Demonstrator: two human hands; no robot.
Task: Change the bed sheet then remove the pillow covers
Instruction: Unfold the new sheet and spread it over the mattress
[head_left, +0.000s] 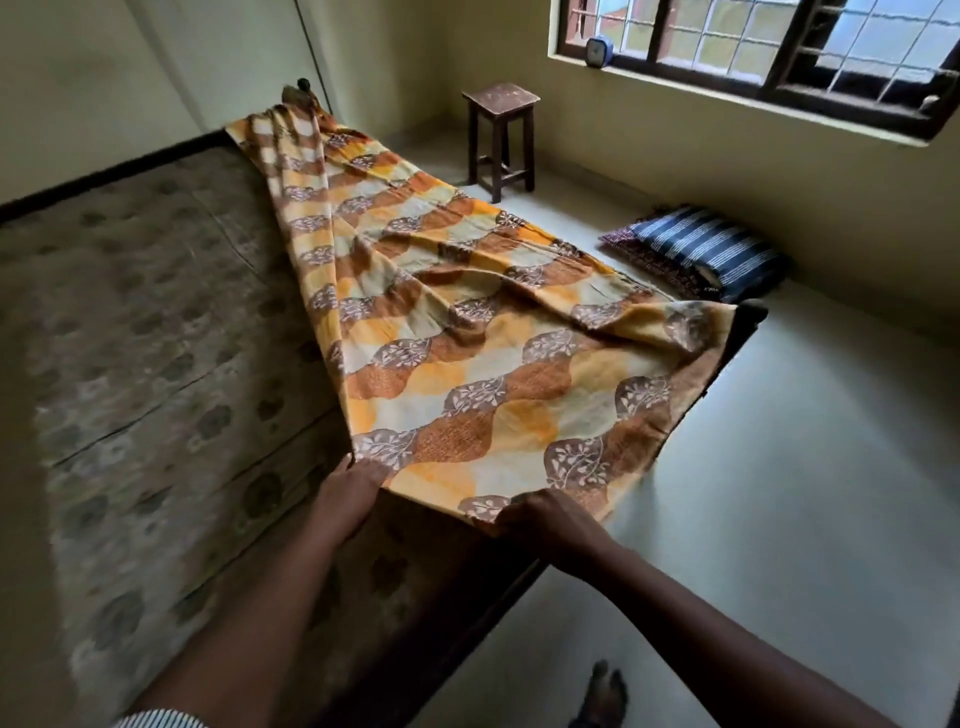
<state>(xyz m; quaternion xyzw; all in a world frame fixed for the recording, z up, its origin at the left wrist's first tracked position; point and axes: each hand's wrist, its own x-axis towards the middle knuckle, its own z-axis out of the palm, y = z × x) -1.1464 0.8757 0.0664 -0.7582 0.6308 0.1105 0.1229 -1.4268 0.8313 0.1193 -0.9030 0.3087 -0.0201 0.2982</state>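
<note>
An orange, brown and cream patterned bed sheet (467, 332) lies in a long folded strip along the right side of the bed, from the far corner to the near edge. To its left the faded floral mattress (145, 322) is bare. My left hand (348, 493) grips the sheet's near left corner. My right hand (545, 519) grips the near edge further right, over the bed's dark wooden frame. Two pillows lie stacked on the floor by the right wall, a blue striped pillow (711, 249) on top of a dark red patterned one (649, 260).
A dark wooden stool (501, 135) stands on the floor beyond the bed. A small blue clock (598, 52) sits on the window sill at the top right. Pale floor (779, 493) stretches to the right of the bed. My foot (602, 691) shows at the bottom.
</note>
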